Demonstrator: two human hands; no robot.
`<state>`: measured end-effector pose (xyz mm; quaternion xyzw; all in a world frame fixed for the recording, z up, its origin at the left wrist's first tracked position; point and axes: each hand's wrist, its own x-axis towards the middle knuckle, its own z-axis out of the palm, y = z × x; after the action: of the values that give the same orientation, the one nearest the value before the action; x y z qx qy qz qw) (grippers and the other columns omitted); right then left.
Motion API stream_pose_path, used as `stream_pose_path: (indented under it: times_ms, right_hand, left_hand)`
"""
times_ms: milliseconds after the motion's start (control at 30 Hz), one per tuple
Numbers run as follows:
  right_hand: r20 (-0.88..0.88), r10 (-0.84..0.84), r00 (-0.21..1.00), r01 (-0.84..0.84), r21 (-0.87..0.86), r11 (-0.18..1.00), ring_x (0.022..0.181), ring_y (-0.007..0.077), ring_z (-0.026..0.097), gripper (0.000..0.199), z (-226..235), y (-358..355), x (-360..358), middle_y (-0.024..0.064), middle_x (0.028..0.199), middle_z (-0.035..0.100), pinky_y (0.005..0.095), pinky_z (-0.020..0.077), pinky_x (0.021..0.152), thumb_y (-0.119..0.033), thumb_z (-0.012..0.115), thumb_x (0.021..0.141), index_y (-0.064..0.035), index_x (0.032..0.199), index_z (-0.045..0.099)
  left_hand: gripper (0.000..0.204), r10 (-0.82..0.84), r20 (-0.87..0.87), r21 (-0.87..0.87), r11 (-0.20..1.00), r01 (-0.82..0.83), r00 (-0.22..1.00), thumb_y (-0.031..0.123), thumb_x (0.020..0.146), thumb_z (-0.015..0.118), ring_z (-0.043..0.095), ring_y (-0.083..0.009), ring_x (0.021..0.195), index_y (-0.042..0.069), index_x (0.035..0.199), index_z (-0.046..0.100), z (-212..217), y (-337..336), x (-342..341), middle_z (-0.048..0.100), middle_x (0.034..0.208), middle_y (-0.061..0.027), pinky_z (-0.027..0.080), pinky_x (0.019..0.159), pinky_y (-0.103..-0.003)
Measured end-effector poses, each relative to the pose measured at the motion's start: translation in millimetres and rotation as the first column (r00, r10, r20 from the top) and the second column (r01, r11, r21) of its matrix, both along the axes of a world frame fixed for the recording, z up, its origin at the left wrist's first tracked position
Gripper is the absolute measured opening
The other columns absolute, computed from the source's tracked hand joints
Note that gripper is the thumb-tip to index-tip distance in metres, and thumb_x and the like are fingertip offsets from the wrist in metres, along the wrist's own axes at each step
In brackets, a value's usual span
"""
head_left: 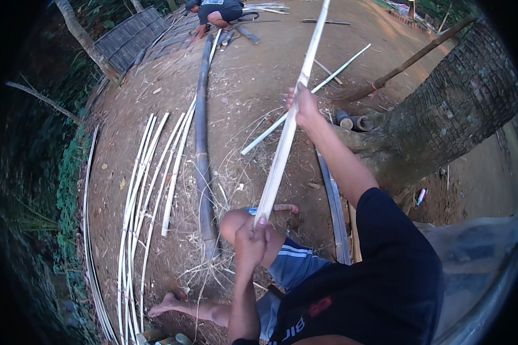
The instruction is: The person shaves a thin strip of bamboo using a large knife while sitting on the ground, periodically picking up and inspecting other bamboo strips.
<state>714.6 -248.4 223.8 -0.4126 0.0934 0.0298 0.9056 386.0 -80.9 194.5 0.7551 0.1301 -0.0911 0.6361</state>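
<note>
A long, pale split bamboo strip [282, 155] slants up and away in front of me. Its near end is in my left hand [251, 244], whose fingers are closed round it beside my bent knee. Farther along, my right hand [306, 106] grips the same strip with the arm stretched out. Beyond the right hand the strip runs on past the top of the view. Just past my knee lies a curved reddish-brown piece [286, 207], partly hidden by the strip. A greenish bamboo strip [265, 141] rests on the ground, crossing behind the held one.
A dark bamboo pole [201, 132] lies lengthwise on the dirt, with several pale strips [133, 213] to its left. On the right stand a thick tree trunk [449, 109] and a long-handled broom [360, 91]. Another person [218, 14] crouches at the far end.
</note>
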Motion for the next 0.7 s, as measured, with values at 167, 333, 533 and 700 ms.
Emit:
stream_pose_path:
  times_ms: [167, 333, 533, 700]
  right_hand:
    - [-0.135, -0.013, 0.991, 0.036, 0.170, 0.985, 0.062, 0.0189, 0.053, 0.036, -120, -40, 22, 0.0059, 0.074, 0.052, 0.0330, 0.0492, 0.056, -0.040, 0.037, 0.103, -0.0061, 0.094, 0.047]
    - [-0.516, 0.088, 0.852, 0.018, 0.198, 0.980, 0.092, 0.0336, 0.064, 0.053, -229, -53, -40, 0.0203, 0.103, 0.060, 0.0491, 0.0565, 0.080, -0.047, 0.034, 0.102, -0.0013, 0.128, 0.038]
    - [-0.400, 0.305, 0.864, -0.241, 0.202, 0.949, 0.109, 0.0354, 0.059, 0.064, -185, -5, -156, 0.0246, 0.122, 0.056, 0.0503, 0.0492, 0.095, -0.057, 0.027, 0.100, -0.0022, 0.132, 0.033]
    - [-0.429, 0.240, 0.871, -0.063, 0.387, 0.920, 0.069, 0.0236, 0.055, 0.047, -170, 21, -159, 0.0094, 0.080, 0.054, 0.0425, 0.0507, 0.068, -0.055, 0.032, 0.100, -0.0102, 0.104, 0.045]
  left_hand:
    - [0.025, -0.155, -0.060, -0.064, 0.986, 0.151, 0.986, 0.022, 0.101, 0.047, 0.050, -0.0094, 0.046, 0.001, 0.095, 0.059, -10, 16, 38, 0.055, 0.061, -0.0027, 0.038, 0.044, -0.025]
    - [0.025, -0.260, -0.176, 0.220, 0.930, 0.295, 0.949, 0.023, 0.099, 0.051, 0.053, -0.0140, 0.047, 0.000, 0.093, 0.059, -52, 3, 77, 0.055, 0.061, -0.0055, 0.041, 0.046, -0.030]
    - [0.026, -0.197, -0.222, 0.124, 0.966, 0.229, 0.955, 0.025, 0.099, 0.050, 0.054, -0.0129, 0.047, 0.000, 0.093, 0.058, -70, 24, 67, 0.059, 0.064, -0.0065, 0.043, 0.045, -0.030]
    - [0.029, -0.173, -0.243, 0.173, 0.960, 0.218, 0.955, 0.026, 0.100, 0.049, 0.052, -0.0088, 0.046, -0.001, 0.097, 0.060, -51, -9, 71, 0.060, 0.066, -0.0040, 0.042, 0.043, -0.023]
